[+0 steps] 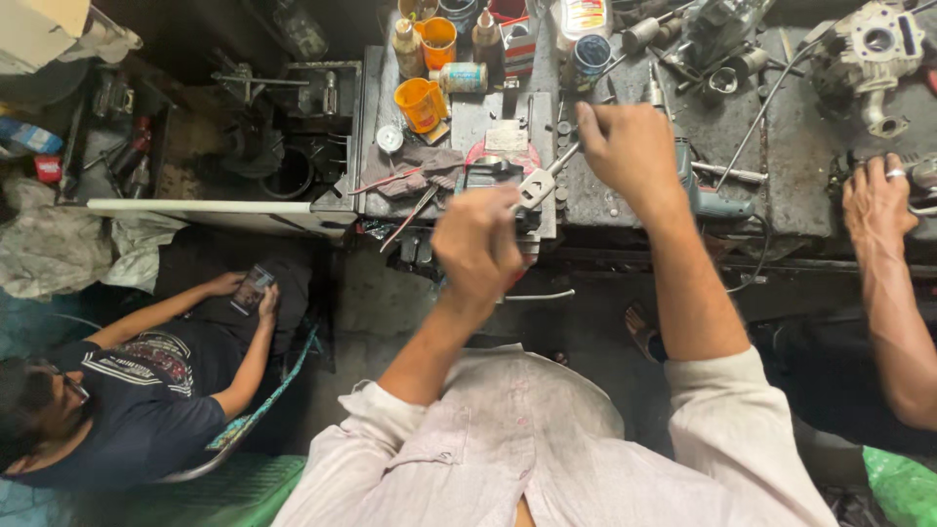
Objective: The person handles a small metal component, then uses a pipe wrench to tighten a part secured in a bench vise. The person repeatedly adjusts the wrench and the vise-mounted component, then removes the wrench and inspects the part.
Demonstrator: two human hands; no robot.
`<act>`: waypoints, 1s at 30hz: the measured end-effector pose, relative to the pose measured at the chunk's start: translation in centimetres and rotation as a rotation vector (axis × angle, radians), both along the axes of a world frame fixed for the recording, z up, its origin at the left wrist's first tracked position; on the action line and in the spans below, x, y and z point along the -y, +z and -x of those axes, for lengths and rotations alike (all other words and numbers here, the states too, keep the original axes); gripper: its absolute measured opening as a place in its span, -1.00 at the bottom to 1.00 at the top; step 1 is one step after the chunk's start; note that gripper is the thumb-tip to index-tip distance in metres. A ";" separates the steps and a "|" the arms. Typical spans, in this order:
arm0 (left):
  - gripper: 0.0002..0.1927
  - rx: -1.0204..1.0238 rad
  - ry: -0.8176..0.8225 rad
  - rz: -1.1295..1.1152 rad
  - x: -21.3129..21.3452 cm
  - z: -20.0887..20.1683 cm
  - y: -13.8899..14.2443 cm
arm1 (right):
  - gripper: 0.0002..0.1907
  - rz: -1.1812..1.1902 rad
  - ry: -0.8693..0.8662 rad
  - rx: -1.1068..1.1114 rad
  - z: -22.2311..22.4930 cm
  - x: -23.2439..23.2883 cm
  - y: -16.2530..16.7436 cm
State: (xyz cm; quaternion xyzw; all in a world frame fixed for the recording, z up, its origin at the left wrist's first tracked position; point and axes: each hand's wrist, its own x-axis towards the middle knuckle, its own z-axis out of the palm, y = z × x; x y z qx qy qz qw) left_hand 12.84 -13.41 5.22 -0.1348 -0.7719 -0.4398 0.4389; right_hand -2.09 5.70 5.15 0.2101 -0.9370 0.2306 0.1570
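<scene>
The left hand is closed in a fist over the vise at the near edge of the workbench, and it should press down steadily there. Just behind it, the right hand pinches the handle of a spanner whose head sits at the vise, so I think short, even pulls keep it from slipping. Orange cups stand further back.

A repair workshop: greasy metal workbench strewn with tools, an engine part.

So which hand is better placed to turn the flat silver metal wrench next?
Probably the right hand: it grips the flat silver metal wrench by its handle. The left hand is at its head.
</scene>
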 end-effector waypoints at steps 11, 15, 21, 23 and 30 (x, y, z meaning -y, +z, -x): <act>-0.47 0.877 -1.124 -0.215 -1.3 22.8 0.5 | -0.59 -0.029 -0.145 0.103 -17.4 4.7 1.6; -0.50 0.774 -1.211 0.256 -9.5 23.9 -0.6 | -0.57 0.040 -0.099 0.159 -16.2 9.9 0.8; -0.63 0.496 -0.582 -0.165 -1.9 16.4 2.8 | -0.64 0.234 -0.011 0.047 -11.9 3.8 2.7; -0.68 0.548 -0.498 -0.164 1.1 10.8 3.8 | -0.64 0.288 -0.164 0.037 -8.2 1.5 3.1; -0.75 0.229 0.074 0.189 -1.3 0.7 2.0 | -0.62 0.120 0.006 -0.051 0.9 -0.1 0.2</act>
